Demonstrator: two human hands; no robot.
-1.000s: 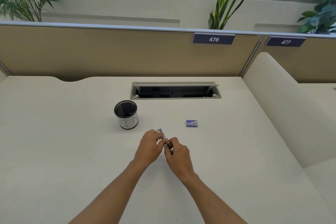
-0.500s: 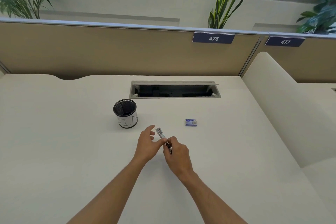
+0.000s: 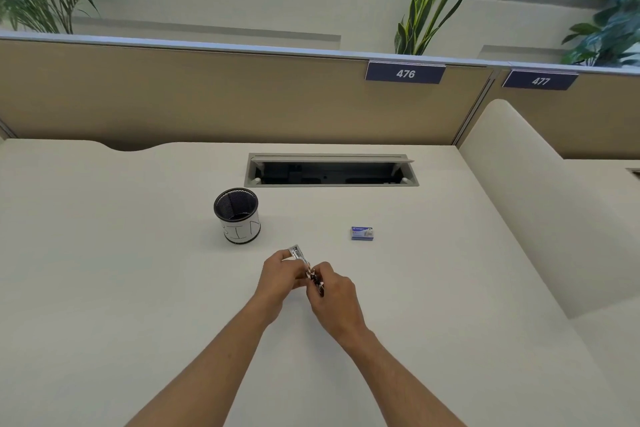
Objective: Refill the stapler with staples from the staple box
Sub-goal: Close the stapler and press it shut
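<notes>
A small stapler point(image 3: 304, 263) with a shiny metal top and a dark body is held between both hands just above the white desk point(image 3: 104, 270). My left hand point(image 3: 282, 277) grips its metal front part from the left. My right hand point(image 3: 334, 295) pinches its dark rear end from the right. Much of the stapler is hidden by the fingers. The small blue staple box point(image 3: 362, 233) lies closed on the desk, up and to the right of the hands, untouched.
A black mesh pen cup point(image 3: 237, 215) with a white label stands up and left of the hands. An open cable tray point(image 3: 330, 170) is set into the desk behind. A beige partition runs along the back and a rounded divider point(image 3: 519, 191) rises on the right.
My left hand's fingers, spread half a second ago, have closed again around the stapler's metal front. The right hand has kept its hold. The staple box has not moved.
</notes>
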